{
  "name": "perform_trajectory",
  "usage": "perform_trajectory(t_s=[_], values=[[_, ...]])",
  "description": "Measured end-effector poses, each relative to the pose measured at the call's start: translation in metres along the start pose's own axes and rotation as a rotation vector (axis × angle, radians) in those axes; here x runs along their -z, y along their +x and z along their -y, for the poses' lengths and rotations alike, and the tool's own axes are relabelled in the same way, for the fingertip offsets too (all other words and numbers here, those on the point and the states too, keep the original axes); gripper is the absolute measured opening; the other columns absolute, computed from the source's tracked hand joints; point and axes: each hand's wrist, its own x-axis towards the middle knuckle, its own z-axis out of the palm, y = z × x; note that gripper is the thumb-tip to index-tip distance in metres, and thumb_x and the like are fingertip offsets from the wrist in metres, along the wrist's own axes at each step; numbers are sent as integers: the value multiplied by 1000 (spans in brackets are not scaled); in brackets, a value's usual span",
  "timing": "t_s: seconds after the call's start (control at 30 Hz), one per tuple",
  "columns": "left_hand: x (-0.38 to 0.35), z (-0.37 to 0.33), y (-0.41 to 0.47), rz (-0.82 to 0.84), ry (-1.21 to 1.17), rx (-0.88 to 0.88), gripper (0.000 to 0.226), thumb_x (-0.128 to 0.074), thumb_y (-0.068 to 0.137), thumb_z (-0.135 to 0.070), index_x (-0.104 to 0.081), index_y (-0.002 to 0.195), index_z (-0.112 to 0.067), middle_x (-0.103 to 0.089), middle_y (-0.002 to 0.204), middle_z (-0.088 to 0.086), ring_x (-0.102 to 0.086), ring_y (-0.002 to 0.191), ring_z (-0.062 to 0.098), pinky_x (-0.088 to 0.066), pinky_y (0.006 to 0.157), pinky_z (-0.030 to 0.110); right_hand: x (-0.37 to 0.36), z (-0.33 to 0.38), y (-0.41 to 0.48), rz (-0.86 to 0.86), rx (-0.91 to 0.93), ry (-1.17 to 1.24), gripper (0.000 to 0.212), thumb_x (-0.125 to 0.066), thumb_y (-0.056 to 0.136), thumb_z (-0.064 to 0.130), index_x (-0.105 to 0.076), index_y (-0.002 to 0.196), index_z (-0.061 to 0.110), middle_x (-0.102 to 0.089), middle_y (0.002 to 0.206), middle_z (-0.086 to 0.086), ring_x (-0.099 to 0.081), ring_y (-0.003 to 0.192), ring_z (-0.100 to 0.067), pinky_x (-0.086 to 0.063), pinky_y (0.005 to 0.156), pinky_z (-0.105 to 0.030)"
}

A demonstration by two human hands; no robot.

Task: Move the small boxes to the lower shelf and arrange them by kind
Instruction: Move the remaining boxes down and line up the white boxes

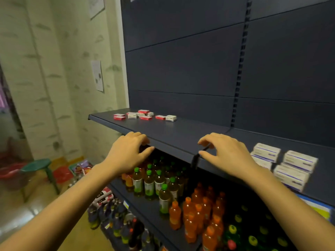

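Several small red-and-white boxes (145,115) lie scattered at the far left of a dark shelf (181,134). Stacked white boxes with purple stripes (286,165) sit on the same shelf at the right. My left hand (128,153) hovers at the shelf's front edge with loosely curled fingers and holds nothing. Over the front edge near the middle, my right hand (224,153) has thumb and forefinger apart around a small black clip (196,158) on the edge; whether they touch it I cannot tell.
The shelf below carries green-capped bottles (154,180) and orange bottles (199,211). More bottles and packets fill the lowest level. A green stool (39,167) stands on the floor at the left by the wall. Bare dark back panels rise above the shelf.
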Motion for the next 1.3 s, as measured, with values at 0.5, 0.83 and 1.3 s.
perform_trajectory(t_s=[0.5,0.83,1.3], values=[[-52,139,68,51,-43,85,33,-47,89,-45,-59,105,-18,-62,109,0,-53,99,14,-42,76,24,-94,21,183,127,-37,-66,29,-53,89,38,-57,115,28,-61,114,7,-57,102,-14,-42,75,-29],[-114,216,168,125,-49,95,35,-47,89,-48,-57,108,-20,-60,115,-2,-52,106,14,-44,89,30,-145,-13,318,140,-73,-126,29,-53,89,39,-57,115,27,-61,115,4,-58,101,-18,-39,72,-28],[-195,292,283,284,-107,-54,38,-53,90,-33,-54,123,-16,-58,127,4,-53,112,19,-42,96,33,-212,-48,405,204,-173,-191,35,-54,89,41,-55,119,24,-60,123,3,-56,109,-18,-44,75,-31]])
